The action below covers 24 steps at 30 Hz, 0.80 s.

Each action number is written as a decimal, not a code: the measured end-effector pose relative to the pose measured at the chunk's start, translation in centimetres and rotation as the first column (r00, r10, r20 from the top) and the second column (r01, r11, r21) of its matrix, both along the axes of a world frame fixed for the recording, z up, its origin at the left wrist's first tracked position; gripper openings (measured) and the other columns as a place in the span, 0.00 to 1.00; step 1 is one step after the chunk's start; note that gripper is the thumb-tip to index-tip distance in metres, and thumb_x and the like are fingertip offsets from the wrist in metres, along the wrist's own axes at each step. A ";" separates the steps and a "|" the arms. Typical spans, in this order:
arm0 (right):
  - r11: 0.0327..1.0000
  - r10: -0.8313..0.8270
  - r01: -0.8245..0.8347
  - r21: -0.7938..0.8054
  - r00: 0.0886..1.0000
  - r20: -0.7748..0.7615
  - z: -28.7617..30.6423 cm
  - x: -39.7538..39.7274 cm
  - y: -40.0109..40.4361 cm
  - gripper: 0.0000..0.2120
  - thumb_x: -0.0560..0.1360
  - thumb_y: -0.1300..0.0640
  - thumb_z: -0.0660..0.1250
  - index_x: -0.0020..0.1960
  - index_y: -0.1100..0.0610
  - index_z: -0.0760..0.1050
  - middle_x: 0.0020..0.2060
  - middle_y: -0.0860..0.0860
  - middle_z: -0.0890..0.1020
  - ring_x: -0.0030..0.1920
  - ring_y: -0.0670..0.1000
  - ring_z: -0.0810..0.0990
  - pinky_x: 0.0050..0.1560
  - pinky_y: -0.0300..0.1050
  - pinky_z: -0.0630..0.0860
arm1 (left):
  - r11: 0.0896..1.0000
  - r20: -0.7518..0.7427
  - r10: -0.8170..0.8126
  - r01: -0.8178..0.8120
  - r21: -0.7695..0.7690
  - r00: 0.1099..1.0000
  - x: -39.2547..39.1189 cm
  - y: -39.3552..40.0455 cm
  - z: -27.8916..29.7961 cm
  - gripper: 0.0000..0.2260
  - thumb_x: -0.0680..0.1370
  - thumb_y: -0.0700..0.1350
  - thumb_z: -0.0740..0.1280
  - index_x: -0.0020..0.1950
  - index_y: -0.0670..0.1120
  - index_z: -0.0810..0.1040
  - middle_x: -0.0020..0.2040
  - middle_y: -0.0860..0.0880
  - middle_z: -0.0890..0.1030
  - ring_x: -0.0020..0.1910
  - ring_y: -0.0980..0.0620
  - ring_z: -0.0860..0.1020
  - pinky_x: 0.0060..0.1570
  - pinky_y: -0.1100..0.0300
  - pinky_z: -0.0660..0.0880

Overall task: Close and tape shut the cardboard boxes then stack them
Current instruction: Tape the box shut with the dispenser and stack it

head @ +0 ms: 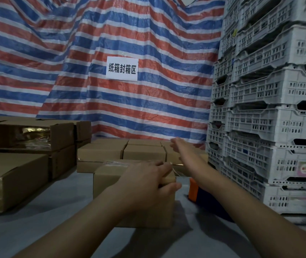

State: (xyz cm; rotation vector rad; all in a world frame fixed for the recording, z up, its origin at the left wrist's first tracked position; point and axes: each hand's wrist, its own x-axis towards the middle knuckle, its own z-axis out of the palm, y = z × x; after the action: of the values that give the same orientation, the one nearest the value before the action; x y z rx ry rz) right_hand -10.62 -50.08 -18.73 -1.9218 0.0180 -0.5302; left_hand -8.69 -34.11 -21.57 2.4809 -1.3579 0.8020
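To the left of the box point(133, 194) I am working on, sealed cartons point(14, 179) lie in a low stack, well apart from it, with bare grey floor point(55, 211) between; that strip is my open room for sliding or turning the box. The box itself sits on the floor right before me. My left hand point(148, 181) grips its upper right corner, fingers curled over the top and thumb down the near side, so it is pinned while tape point(111, 164) shines along its top. To do this well, I judge I should keep that corner pressed flat so the flaps stay shut and the tape edge is rubbed down. Beyond the box, a row of closed cartons point(100, 151) waits near the striped tarp point(111, 108). Right of the box, my right hand point(178, 146) reaches out over that row, fingers loose and grasping nothing. Just beside the box on the right lies an orange tool point(193, 190), probably the tape dispenser. Farther right the white crate stack point(260, 127) walls me in, leaving little room there.
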 end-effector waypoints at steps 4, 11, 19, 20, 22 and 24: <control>0.961 0.131 -0.093 0.261 0.982 -0.132 -2.0 1.0 2.0 0.30 0.82 0.34 0.47 0.78 0.49 0.63 0.70 0.47 0.73 0.57 0.43 0.75 0.53 0.35 0.69 | 1.000 0.039 -0.003 0.003 -0.012 0.999 -0.4 0.0 0.0 0.27 0.77 0.68 0.54 0.71 0.57 0.67 0.64 0.55 0.76 0.55 0.58 0.75 0.48 0.62 0.66; 0.843 0.161 -0.150 0.516 0.987 0.024 -4.5 0.8 2.4 0.30 0.81 0.33 0.45 0.79 0.43 0.62 0.64 0.45 0.77 0.49 0.43 0.78 0.41 0.41 0.74 | 1.000 0.047 0.019 -0.018 -0.011 0.999 -0.8 0.3 0.2 0.23 0.71 0.67 0.66 0.59 0.55 0.71 0.54 0.56 0.77 0.47 0.59 0.73 0.47 0.62 0.68; 0.805 0.115 -0.047 0.592 0.990 -0.077 -6.0 -0.7 2.9 0.25 0.77 0.29 0.52 0.56 0.44 0.78 0.48 0.48 0.85 0.49 0.49 0.83 0.47 0.49 0.81 | 0.999 -0.015 0.035 -0.035 -0.001 0.999 -0.7 0.5 0.2 0.30 0.70 0.64 0.69 0.66 0.54 0.67 0.59 0.54 0.76 0.54 0.56 0.74 0.48 0.63 0.65; 0.795 0.118 -0.023 0.607 0.986 -0.118 -6.2 -1.0 2.8 0.27 0.76 0.28 0.53 0.56 0.45 0.79 0.51 0.53 0.85 0.54 0.55 0.83 0.56 0.56 0.80 | 0.999 -0.031 0.032 -0.032 -0.001 0.999 -0.6 0.5 0.2 0.32 0.70 0.64 0.70 0.68 0.53 0.65 0.61 0.54 0.76 0.56 0.55 0.74 0.49 0.63 0.64; 0.806 0.099 0.032 0.591 0.977 -0.188 -6.8 -1.5 2.7 0.31 0.77 0.27 0.51 0.64 0.47 0.78 0.58 0.58 0.83 0.60 0.60 0.80 0.65 0.62 0.75 | 1.000 -0.107 0.002 -0.004 -0.023 0.994 -0.6 0.8 0.3 0.37 0.69 0.63 0.71 0.73 0.54 0.59 0.64 0.55 0.73 0.59 0.56 0.72 0.51 0.65 0.63; 0.839 0.060 0.067 0.540 0.975 -0.216 -6.9 -2.2 2.6 0.31 0.80 0.30 0.47 0.72 0.46 0.72 0.67 0.57 0.79 0.66 0.60 0.76 0.69 0.63 0.71 | 0.988 -0.235 -0.105 0.073 -0.139 0.966 -0.7 1.5 0.7 0.38 0.70 0.62 0.72 0.73 0.62 0.53 0.62 0.65 0.70 0.58 0.63 0.71 0.49 0.72 0.63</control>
State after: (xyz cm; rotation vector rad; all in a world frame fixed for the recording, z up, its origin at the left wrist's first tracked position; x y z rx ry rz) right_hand -12.83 -47.43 -25.67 -1.4058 0.2916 -0.2633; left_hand -9.44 -32.62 -20.91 2.3113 -1.2781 0.5288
